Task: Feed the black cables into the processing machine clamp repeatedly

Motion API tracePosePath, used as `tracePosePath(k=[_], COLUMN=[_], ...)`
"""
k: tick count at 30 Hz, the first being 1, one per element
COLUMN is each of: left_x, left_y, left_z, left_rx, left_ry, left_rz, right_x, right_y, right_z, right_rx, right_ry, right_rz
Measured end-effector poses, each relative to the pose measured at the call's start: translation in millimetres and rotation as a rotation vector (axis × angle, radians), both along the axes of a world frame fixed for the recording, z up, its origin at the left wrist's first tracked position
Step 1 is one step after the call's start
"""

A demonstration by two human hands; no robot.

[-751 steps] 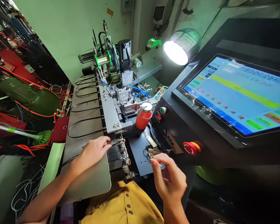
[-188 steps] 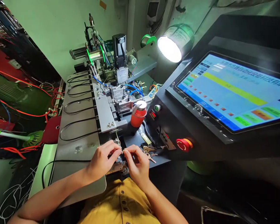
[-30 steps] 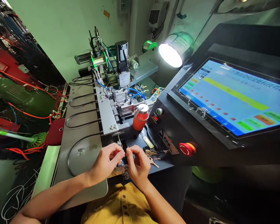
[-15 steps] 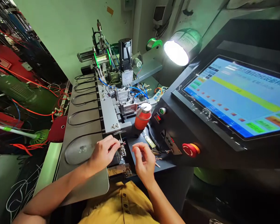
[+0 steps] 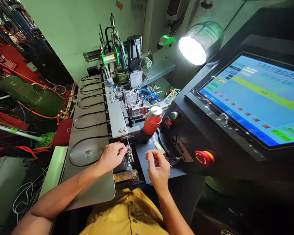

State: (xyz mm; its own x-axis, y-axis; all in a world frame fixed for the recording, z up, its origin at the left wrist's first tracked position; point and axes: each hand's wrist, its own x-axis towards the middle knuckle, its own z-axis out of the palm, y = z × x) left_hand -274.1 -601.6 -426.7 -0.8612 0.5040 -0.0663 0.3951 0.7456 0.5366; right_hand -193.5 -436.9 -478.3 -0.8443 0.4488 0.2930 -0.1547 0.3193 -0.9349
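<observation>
My left hand (image 5: 114, 156) reaches over the plate's edge with thumb and fingers pinched together beside a small metal clamp (image 5: 130, 156). Whatever lies between those fingertips is too small to make out. A looped black cable (image 5: 72, 153) rests on the grey metal plate (image 5: 93, 191), and its near strand runs under my left wrist. Curled inward with thumb and fingertips close together, my right hand (image 5: 159, 169) hovers over the dark work surface (image 5: 142, 156), right of the clamp. Its pinch hides anything held there.
More black cable loops (image 5: 74, 123) lie in a row along the plate. A red bottle (image 5: 152, 124) stands before metal cylinders (image 5: 137, 111). At right are a bright lamp (image 5: 192, 50), a touchscreen (image 5: 254, 101) and a red stop button (image 5: 204, 158). Wire spools (image 5: 109, 58) sit at the back.
The camera view has shifted slightly. My right hand has moved a little right, away from the clamp. My left hand stays pinched beside the clamp.
</observation>
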Motion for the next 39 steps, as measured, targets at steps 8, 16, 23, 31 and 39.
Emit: tracePosePath(k=[8, 16, 23, 31, 39], left_x=[1, 1, 10, 6, 4], left_y=[4, 4, -11, -13, -27], left_z=[-2.7, -4.2, -12.1, -3.3, 5.0], left_rx=[-0.051, -0.089, -0.094, -0.280, -0.314], left_ry=[0.062, 0.094, 0.427, 0.618, 0.381], left_rz=[0.011, -0.005, -0.190, -0.506, -0.254], right_x=[-30, -46, -48, -44, -30], right_y=[-1, -17, -18, -18, -2], right_z=[-5.3, -18.5, -28.8, -30.0, -12.3], right_rx=[0.008, -0.059, -0.220, -0.200, 0.534], right_ry=[-0.151, -0.106, -0.074, -0.103, 0.007], right_rz=[0.359, 0.452, 0.468, 0.420, 0.291])
